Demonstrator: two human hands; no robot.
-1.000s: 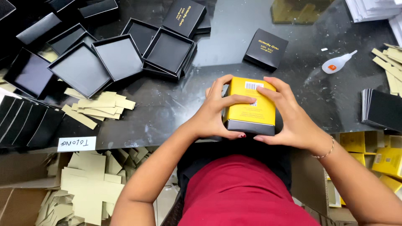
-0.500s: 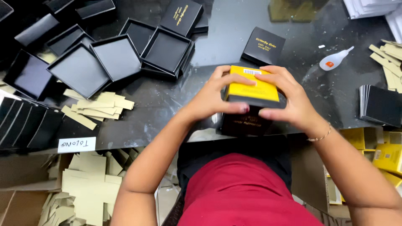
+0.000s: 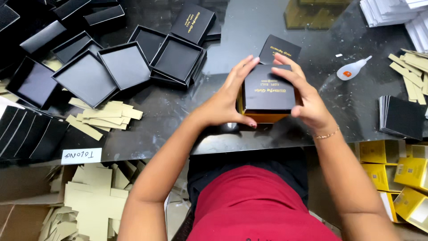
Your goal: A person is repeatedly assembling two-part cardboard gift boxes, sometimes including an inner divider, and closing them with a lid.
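Both hands hold one box over the dark tabletop point(image 3: 267, 27). Its black lid with gold print point(image 3: 269, 93) faces up, and a yellow box point(image 3: 263, 118) shows under the lid's lower edge. My left hand point(image 3: 227, 101) grips the left side, fingers reaching over the far corner. My right hand point(image 3: 305, 99), with a thin bracelet at the wrist, clasps the right side. Just beyond them lies another closed black box with gold print point(image 3: 280, 48).
Several open black box trays point(image 3: 129, 64) and a closed black lid point(image 3: 193, 21) lie far left. Tan card strips point(image 3: 104, 115) sit left, more at right point(image 3: 412, 67). A small glue bottle point(image 3: 352, 69), a black card stack point(image 3: 401, 117), yellow boxes point(image 3: 397, 167) below right.
The box has been turned over in my hands: its yellow face showed on top before, and now the black printed lid faces up. Both hands shifted a little away from me.
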